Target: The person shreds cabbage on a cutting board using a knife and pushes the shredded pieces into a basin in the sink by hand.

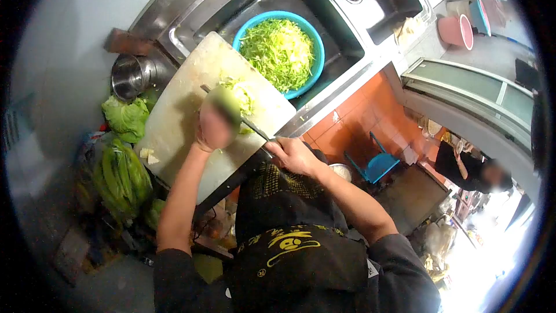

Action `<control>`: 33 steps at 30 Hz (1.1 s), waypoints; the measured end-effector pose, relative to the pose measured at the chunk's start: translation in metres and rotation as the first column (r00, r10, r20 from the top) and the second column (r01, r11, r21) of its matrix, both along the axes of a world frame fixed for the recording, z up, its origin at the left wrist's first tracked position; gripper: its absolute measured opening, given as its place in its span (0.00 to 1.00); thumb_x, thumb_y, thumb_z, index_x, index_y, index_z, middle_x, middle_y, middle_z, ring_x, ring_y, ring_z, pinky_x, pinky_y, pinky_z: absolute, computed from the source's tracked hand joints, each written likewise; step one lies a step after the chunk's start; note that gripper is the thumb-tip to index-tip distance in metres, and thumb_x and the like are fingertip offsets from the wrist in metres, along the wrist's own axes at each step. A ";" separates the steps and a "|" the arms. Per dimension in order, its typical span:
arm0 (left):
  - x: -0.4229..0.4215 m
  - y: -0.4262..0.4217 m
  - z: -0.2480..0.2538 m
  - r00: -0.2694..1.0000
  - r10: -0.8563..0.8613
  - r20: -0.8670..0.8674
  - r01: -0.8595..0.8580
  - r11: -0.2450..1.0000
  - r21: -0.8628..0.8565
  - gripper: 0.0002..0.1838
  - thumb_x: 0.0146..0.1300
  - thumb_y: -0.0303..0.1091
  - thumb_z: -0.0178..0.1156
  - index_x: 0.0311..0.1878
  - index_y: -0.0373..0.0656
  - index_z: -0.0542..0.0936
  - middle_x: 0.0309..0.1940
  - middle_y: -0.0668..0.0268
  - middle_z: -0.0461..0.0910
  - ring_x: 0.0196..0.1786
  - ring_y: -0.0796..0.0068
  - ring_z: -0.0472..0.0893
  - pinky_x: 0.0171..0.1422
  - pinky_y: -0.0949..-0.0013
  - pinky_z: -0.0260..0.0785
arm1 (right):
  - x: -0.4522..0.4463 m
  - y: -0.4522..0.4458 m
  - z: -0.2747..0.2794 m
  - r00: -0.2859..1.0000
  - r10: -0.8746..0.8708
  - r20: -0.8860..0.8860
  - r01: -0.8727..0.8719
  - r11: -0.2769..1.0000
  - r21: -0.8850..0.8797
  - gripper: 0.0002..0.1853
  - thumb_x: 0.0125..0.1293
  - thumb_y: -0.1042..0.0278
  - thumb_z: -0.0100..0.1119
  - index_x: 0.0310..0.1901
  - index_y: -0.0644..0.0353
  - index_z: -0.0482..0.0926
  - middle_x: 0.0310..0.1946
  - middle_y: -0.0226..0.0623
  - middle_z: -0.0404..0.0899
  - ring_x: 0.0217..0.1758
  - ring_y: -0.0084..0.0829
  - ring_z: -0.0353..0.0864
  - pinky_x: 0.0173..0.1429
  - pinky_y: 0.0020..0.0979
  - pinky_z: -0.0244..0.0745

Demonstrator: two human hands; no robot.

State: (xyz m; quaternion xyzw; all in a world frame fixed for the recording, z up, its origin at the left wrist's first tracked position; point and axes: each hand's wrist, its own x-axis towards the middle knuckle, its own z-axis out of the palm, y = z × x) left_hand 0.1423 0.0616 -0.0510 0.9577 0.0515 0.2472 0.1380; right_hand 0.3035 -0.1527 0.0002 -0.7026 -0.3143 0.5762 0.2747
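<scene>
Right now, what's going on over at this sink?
A person's right hand holds a knife over a white cutting board, with the left hand close to the blade; blurring hides what it grips. Shredded greens lie on the board beside the blade, and a bigger heap fills a blue basin in the sink.

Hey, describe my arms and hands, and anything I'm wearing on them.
Dark sleeves leave both forearms bare. Your right hand shows no glove or ring; your left hand is blurred, hiding its details. No watch or bracelet shows.
</scene>
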 end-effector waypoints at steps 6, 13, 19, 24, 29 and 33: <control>-0.013 0.000 -0.028 0.999 0.010 -0.054 -0.010 1.000 -0.005 0.17 0.61 0.35 0.54 0.47 0.31 0.72 0.46 0.44 0.71 0.54 0.36 0.73 0.64 0.37 0.65 | 0.001 -0.026 0.017 0.999 0.040 0.003 -0.040 0.999 0.013 0.28 0.77 0.46 0.48 0.36 0.68 0.79 0.26 0.58 0.79 0.35 0.57 0.81 0.44 0.49 0.74; -0.020 -0.001 -0.038 0.995 0.094 -0.029 -0.095 0.995 -0.039 0.22 0.60 0.40 0.59 0.57 0.42 0.78 0.56 0.53 0.76 0.56 0.50 0.76 0.64 0.46 0.66 | -0.001 -0.016 0.023 1.000 0.019 0.014 -0.019 1.000 0.019 0.27 0.77 0.46 0.49 0.37 0.67 0.79 0.27 0.59 0.79 0.35 0.59 0.80 0.43 0.50 0.74; -0.032 -0.004 -0.056 0.995 0.097 -0.003 -0.097 0.994 -0.055 0.17 0.62 0.33 0.56 0.53 0.37 0.77 0.49 0.46 0.74 0.54 0.42 0.73 0.59 0.41 0.67 | -0.002 -0.022 0.047 0.998 0.054 0.036 -0.053 0.998 -0.038 0.27 0.77 0.46 0.51 0.34 0.67 0.77 0.25 0.59 0.77 0.33 0.61 0.78 0.39 0.51 0.72; -0.026 -0.006 -0.050 0.986 0.166 0.002 -0.166 0.986 -0.029 0.15 0.61 0.33 0.57 0.49 0.37 0.76 0.49 0.48 0.72 0.53 0.44 0.73 0.60 0.40 0.68 | -0.004 -0.007 0.014 0.998 0.050 -0.037 -0.052 0.997 -0.052 0.29 0.77 0.44 0.50 0.34 0.69 0.79 0.26 0.61 0.78 0.35 0.60 0.80 0.41 0.51 0.73; -0.026 -0.002 -0.052 0.992 0.124 -0.001 -0.124 0.991 -0.055 0.13 0.62 0.33 0.55 0.47 0.37 0.73 0.47 0.52 0.70 0.53 0.47 0.72 0.61 0.42 0.69 | -0.008 0.023 -0.020 1.000 0.023 -0.009 -0.024 0.993 -0.119 0.30 0.76 0.44 0.50 0.34 0.71 0.80 0.28 0.63 0.79 0.38 0.60 0.82 0.44 0.50 0.75; -0.026 0.000 -0.054 0.992 0.113 0.064 -0.104 0.987 -0.125 0.17 0.62 0.34 0.56 0.52 0.36 0.71 0.49 0.51 0.70 0.55 0.45 0.72 0.62 0.42 0.69 | -0.009 0.004 -0.021 0.999 -0.044 0.009 0.045 0.999 -0.018 0.29 0.76 0.44 0.51 0.35 0.70 0.80 0.28 0.62 0.79 0.37 0.60 0.82 0.43 0.50 0.75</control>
